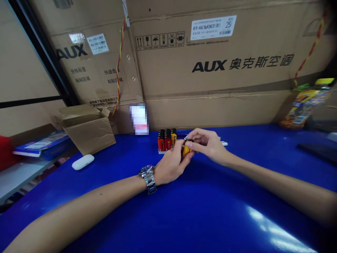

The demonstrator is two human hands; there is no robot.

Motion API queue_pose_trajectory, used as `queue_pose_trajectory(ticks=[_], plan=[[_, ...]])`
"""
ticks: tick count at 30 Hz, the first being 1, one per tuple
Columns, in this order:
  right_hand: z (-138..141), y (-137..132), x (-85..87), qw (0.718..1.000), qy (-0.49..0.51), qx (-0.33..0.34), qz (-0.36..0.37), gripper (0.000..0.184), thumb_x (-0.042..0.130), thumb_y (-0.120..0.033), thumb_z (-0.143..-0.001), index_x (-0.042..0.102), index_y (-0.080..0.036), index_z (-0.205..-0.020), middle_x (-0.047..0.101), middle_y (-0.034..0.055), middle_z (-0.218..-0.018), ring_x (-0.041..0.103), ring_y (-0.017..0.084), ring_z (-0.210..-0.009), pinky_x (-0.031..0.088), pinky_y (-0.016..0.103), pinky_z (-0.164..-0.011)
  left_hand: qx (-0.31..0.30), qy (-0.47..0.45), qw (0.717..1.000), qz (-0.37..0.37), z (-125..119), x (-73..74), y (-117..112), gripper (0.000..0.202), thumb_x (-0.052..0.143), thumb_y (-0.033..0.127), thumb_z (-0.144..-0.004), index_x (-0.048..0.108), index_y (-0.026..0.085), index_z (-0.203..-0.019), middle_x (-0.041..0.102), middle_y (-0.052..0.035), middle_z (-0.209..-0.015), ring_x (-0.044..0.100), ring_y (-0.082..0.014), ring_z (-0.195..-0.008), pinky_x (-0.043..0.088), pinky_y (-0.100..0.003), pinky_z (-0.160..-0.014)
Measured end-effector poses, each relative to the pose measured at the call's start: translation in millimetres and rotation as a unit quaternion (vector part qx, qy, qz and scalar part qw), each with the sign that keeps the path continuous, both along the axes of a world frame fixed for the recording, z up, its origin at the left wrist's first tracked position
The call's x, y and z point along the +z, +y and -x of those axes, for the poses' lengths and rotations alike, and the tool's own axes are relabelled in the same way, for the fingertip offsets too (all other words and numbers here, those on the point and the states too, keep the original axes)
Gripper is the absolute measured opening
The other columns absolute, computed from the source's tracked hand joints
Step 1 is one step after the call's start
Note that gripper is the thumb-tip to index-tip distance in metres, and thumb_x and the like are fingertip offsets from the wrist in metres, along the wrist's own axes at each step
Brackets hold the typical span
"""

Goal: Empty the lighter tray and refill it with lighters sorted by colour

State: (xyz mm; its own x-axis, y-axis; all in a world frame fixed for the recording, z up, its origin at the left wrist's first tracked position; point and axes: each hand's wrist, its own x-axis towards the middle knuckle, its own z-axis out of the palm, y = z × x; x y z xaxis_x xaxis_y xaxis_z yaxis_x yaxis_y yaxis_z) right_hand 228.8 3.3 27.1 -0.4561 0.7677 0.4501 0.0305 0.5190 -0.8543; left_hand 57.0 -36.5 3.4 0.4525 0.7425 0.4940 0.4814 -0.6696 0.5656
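A yellow lighter [187, 150] is held upright between both hands over the blue table [200, 211]. My left hand [171, 166], with a steel watch on its wrist, is closed round the lighter's body. My right hand [207, 143] pinches the lighter's black and metal top from the right. Just behind the hands a white tray [161, 151] holds several upright lighters [166, 139], red and yellow with black tops.
A small open cardboard box [88, 128] and a white earbud case [83, 162] lie at the left. Large AUX cartons [210, 66] wall off the back. A yellow packet [305, 103] leans at the right, with a dark flat object [316, 150] near it. A grey shelf with a blue booklet [39, 144] adjoins the left edge.
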Motion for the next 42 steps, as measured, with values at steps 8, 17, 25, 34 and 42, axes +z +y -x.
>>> queue_pose_trajectory(ticks=[8, 17, 25, 34, 42], plan=[[-6, 8, -15.1, 0.998, 0.010, -0.049, -0.041, 0.024, 0.056, -0.041, -0.086, 0.059, -0.017, -0.087, 0.060, 0.0006, -0.074, 0.057, 0.010, -0.055, 0.048, 0.027, -0.054, 0.029, -0.034, 0.999, 0.029, 0, -0.9, 2, 0.013, 0.036, 0.024, -0.093, 0.034, 0.018, -0.104, 0.060, -0.0040, -0.081, 0.055, -0.0124, -0.062, 0.042, -0.028, -0.058], [-5, 8, -27.2, 0.992, -0.115, -0.022, -0.046, 0.026, 0.049, -0.039, -0.090, 0.058, -0.018, -0.078, 0.058, 0.0004, -0.066, 0.055, 0.012, -0.055, 0.045, 0.027, -0.055, -0.013, -0.048, 0.996, 0.074, 4, 9.3, -5, 0.023, 0.039, 0.039, -0.092, 0.045, 0.019, -0.081, 0.045, 0.0070, -0.056, 0.037, -0.0076, -0.047, 0.029, -0.023, -0.048], [-6, 7, -25.8, 0.984, -0.167, -0.023, -0.063, 0.026, 0.047, -0.035, -0.090, 0.062, -0.016, -0.079, 0.060, 0.0016, -0.064, 0.056, 0.012, -0.054, 0.044, 0.027, -0.055, 0.072, -0.026, 0.995, 0.062, -1, 5.3, -2, 0.023, 0.054, 0.029, -0.073, 0.034, 0.021, -0.067, 0.035, 0.0092, -0.051, 0.027, -0.0063, -0.045, 0.022, -0.022, -0.045], [-5, 6, -24.2, 0.982, -0.173, -0.028, -0.064, 0.021, 0.049, -0.029, -0.087, 0.062, -0.017, -0.076, 0.061, 0.0013, -0.062, 0.057, 0.013, -0.054, 0.044, 0.027, -0.055, 0.085, -0.028, 0.994, 0.057, -1, 4.2, -2, 0.022, 0.054, 0.031, -0.075, 0.034, 0.021, -0.071, 0.035, 0.0097, -0.051, 0.028, -0.0063, -0.043, 0.021, -0.021, -0.044], [-5, 8, -25.3, 0.980, -0.185, -0.025, -0.076, 0.022, 0.048, -0.030, -0.086, 0.063, -0.016, -0.078, 0.063, 0.0029, -0.066, 0.058, 0.014, -0.057, 0.044, 0.027, -0.057, 0.069, -0.030, 0.994, 0.080, -3, 8.7, -6, 0.020, 0.054, 0.034, -0.076, 0.040, 0.021, -0.079, 0.043, 0.0091, -0.053, 0.036, -0.0068, -0.042, 0.026, -0.020, -0.043]])
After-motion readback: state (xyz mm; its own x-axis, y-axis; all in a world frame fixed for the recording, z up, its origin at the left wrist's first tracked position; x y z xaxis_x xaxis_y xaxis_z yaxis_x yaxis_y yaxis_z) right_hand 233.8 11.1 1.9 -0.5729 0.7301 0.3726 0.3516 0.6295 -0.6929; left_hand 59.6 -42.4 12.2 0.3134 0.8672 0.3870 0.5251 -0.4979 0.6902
